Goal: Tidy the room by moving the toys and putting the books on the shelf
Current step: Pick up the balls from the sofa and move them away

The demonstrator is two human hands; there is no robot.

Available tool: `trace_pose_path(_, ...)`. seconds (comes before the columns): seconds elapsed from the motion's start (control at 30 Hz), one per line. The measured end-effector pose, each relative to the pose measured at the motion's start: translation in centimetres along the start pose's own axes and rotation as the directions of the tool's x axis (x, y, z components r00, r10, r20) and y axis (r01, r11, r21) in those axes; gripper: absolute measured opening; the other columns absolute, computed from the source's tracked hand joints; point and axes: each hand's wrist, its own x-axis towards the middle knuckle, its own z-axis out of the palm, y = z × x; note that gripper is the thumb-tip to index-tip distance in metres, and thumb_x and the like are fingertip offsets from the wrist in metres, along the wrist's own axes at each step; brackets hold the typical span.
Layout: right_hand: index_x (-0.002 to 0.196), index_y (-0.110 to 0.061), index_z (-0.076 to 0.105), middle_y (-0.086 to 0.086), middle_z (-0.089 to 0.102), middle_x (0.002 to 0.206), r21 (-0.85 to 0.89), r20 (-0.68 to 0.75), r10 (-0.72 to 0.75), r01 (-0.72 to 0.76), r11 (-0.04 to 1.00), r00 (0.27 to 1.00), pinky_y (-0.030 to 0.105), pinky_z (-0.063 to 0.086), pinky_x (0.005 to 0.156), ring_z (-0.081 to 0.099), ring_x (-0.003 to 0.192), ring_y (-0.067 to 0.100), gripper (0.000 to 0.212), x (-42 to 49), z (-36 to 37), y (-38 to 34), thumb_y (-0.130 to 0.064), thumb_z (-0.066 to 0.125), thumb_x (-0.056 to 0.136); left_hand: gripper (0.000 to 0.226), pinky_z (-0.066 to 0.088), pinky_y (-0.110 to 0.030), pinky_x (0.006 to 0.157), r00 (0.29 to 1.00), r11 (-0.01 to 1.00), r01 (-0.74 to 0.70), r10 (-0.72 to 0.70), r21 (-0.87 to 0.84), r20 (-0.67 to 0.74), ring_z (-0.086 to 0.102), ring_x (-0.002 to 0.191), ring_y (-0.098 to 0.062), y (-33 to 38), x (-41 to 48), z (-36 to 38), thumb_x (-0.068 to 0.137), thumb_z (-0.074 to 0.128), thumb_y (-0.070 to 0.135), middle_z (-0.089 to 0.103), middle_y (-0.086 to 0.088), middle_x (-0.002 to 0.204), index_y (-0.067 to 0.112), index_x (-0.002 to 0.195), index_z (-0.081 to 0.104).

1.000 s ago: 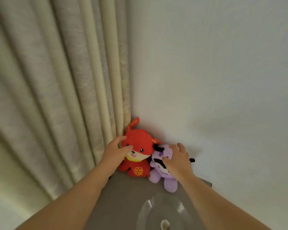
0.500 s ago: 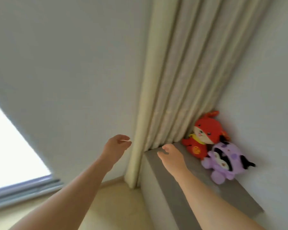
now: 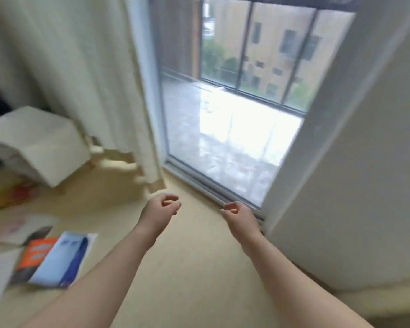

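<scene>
1. Since my left grip [image 3: 162, 209] and right grip [image 3: 237, 213] hang loosely curled, holding nothing, I judge the books [image 3: 55, 259] come next; they lie on the floor [image 3: 199, 268] at eight o'clock.
2. I would turn left, stoop, and slide fingers under their edges, lifting them as one stack.
3. Open floor lies ahead; the stool [image 3: 33, 143] at ten o'clock and wall [image 3: 353, 185] at three o'clock bound me. I see no shelf or toys.
</scene>
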Motion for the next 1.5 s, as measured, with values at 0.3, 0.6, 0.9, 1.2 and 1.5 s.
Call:
trace_pose_path(0.3,0.106,-0.013,0.061,0.0,0.061,0.088,-0.064,0.376,-0.087,0.119,0.991,0.923,0.025,0.042,0.072,0.056,0.082,0.017,0.02,2.3,22.7,-10.3,-0.017,0.058,0.086,0.008,0.04,-0.021,0.06,0.897,0.98,0.121,-0.175,-0.157,-0.405,0.054,0.071,-0.013,-6.4,2.6,-22.3,0.091,0.055,0.008,0.058,-0.004,0.081,0.015,0.091,0.059)
trace_pose_path(0.6,0.104,-0.017,0.059,-0.002,0.06,0.09,-0.114,0.573,-0.132,0.238,0.964,0.809,0.021,0.039,0.064,0.054,0.084,0.016,0.018,10.0,38.9,-20.7,-0.019,0.056,0.087,0.01,0.044,-0.03,0.073,0.746,0.934,0.173,-0.332,-0.314,-0.577,0.057,0.079,-0.018,-9.1,11.3,-35.1,0.091,0.055,0.01,0.062,-0.005,0.083,0.014,0.096,0.061)
trace_pose_path(0.9,0.114,-0.013,0.059,-0.002,0.058,0.094,-0.174,0.721,-0.109,0.331,0.928,0.684,0.019,0.038,0.062,0.053,0.085,0.014,0.026,11.8,54.3,-30.8,-0.019,0.056,0.088,0.009,0.048,-0.03,0.077,0.588,0.901,0.207,-0.426,-0.381,-0.687,0.062,0.086,-0.017,-11.3,16.7,-48.6,0.091,0.056,0.015,0.065,0.0,0.091,0.018,0.097,0.063)
trace_pose_path(1.2,0.116,-0.013,0.058,0.0,0.058,0.096,-0.18,0.76,-0.083,0.332,0.926,0.645,0.016,0.035,0.053,0.053,0.078,0.011,0.027,12.3,68.5,-38.6,-0.018,0.054,0.09,0.011,0.045,-0.032,0.084,0.587,0.91,0.237,-0.413,-0.339,-0.697,0.06,0.098,-0.02,-13.3,22.5,-62.8,0.092,0.054,0.017,0.065,-0.002,0.1,0.021,0.1,0.06)
trace_pose_path(1.5,0.105,-0.018,0.059,-0.006,0.053,0.077,-0.192,0.784,-0.043,0.309,0.932,0.619,0.022,0.038,0.058,0.049,0.069,0.01,0.018,19.9,80.9,-45.7,-0.017,0.05,0.089,0.009,0.048,-0.034,0.088,0.573,0.902,0.287,-0.431,-0.322,-0.697,0.061,0.095,-0.016,-13.5,34.2,-73.3,0.092,0.054,0.022,0.065,0.006,0.095,0.026,0.096,0.061)
